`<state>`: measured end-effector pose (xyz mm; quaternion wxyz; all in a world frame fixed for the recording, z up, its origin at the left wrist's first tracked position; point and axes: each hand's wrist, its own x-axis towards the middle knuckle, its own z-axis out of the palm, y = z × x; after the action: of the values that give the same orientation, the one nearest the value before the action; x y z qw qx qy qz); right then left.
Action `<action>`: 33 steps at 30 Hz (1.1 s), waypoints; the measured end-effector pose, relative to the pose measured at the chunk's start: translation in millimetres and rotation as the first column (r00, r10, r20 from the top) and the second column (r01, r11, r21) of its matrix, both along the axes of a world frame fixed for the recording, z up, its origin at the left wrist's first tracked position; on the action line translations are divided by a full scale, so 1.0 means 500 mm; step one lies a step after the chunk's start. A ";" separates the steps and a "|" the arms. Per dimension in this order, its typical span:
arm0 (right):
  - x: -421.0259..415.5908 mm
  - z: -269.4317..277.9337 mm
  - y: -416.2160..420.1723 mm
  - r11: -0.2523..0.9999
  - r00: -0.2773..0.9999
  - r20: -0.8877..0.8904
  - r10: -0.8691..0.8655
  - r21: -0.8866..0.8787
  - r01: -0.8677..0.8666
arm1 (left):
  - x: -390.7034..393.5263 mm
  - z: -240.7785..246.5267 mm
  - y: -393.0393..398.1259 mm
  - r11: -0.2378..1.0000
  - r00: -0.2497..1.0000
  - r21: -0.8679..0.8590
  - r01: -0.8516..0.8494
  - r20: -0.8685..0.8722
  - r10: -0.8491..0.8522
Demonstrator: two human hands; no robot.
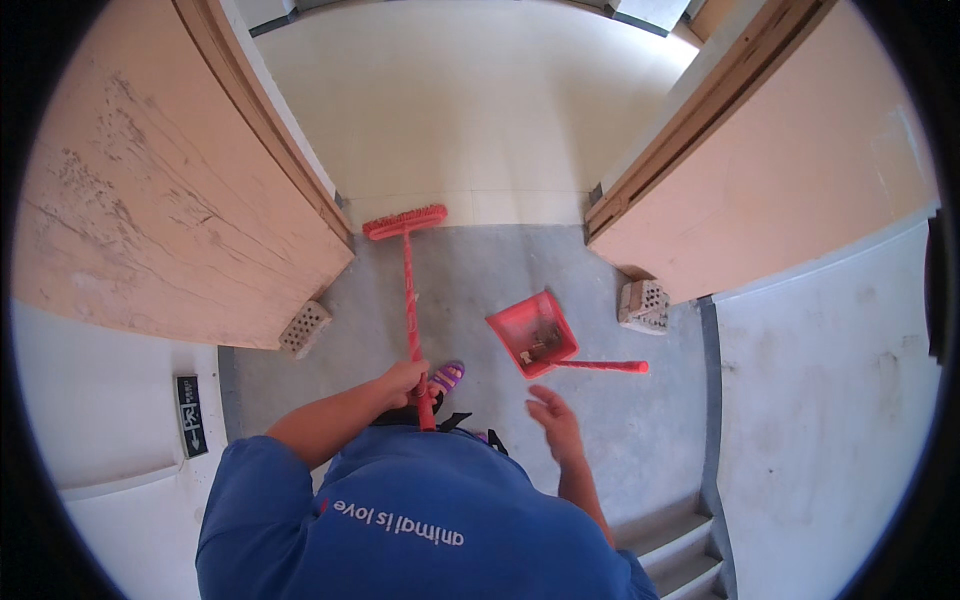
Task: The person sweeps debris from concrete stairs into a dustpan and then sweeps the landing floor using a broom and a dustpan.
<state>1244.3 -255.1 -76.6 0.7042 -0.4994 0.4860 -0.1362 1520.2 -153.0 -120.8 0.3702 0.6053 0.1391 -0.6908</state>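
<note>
My left hand (406,380) is closed around the upper part of a red broom handle (410,307), close to my waist. At the far end of that handle, the red-bristled broom head (405,220) lies at the line between grey concrete and pale tile. My right hand (553,420) holds nothing; its fingers are apart, just on my side of a red plastic dustpan (517,327). Some debris (541,348) lies inside the dustpan near its back wall. The dustpan's handle (604,366) points to the right.
Two wooden doors stand open, a stained left one (172,202) and a right one (757,165), with perforated bricks (305,330) (643,307) at their lower edges. Concrete steps (667,544) descend at lower right. An exit sign (192,416) is on the left wall. A purple sandal (448,376) shows by the broom.
</note>
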 end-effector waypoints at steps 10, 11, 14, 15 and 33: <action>-0.119 0.120 0.127 0.981 0.998 0.030 0.048 -0.189 -0.041 | -0.322 0.021 -0.104 0.982 0.967 -0.023 -0.188 -0.180 0.181; -0.127 0.133 0.132 0.979 0.999 0.047 0.004 -0.202 0.006 | -0.349 0.036 -0.109 0.984 0.962 -0.018 -0.180 -0.212 0.172; -0.149 0.157 0.148 0.947 0.978 0.137 -0.155 -0.260 0.186 | -0.416 0.111 -0.112 0.991 0.950 -0.073 -0.113 -0.302 0.087; -0.160 0.150 0.150 0.919 0.956 0.195 -0.219 -0.289 0.269 | -0.441 0.093 -0.108 0.988 0.922 -0.066 -0.139 -0.373 0.105; 0.022 0.381 0.047 0.729 0.904 0.416 -0.096 -0.589 0.349 | -0.201 0.065 -0.168 0.955 0.923 -0.167 -0.244 -0.342 0.176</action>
<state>1255.4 -231.7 113.8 0.5406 -0.6157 0.3287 -0.4696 1419.8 -237.2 -88.5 0.4755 0.4236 0.1900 -0.7473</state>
